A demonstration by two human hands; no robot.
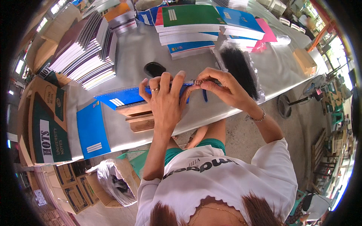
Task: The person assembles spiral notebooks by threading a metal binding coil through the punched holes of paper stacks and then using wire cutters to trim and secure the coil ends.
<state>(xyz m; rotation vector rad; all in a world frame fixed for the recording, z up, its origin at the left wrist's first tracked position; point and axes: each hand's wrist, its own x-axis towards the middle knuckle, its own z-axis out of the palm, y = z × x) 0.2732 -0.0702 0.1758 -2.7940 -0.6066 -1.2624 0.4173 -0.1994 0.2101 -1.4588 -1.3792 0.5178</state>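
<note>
A blue notebook is propped at a slant against a wooden block near the table's front edge. My left hand is closed over the notebook's upper edge, fingers at the back. At the right end of that edge, my right hand pinches a black spiral binding coil. The fingertips of both hands come close together there. Under the coil a narrow dark blue piece shows; its kind is unclear. A second blue notebook lies flat to the left of the block.
Behind my right hand lies a bundle of black coils in clear plastic. A dark oval object sits behind the notebook. Stacked spiral notebooks stand at left, green and blue ones at the back. A cardboard box borders the left side.
</note>
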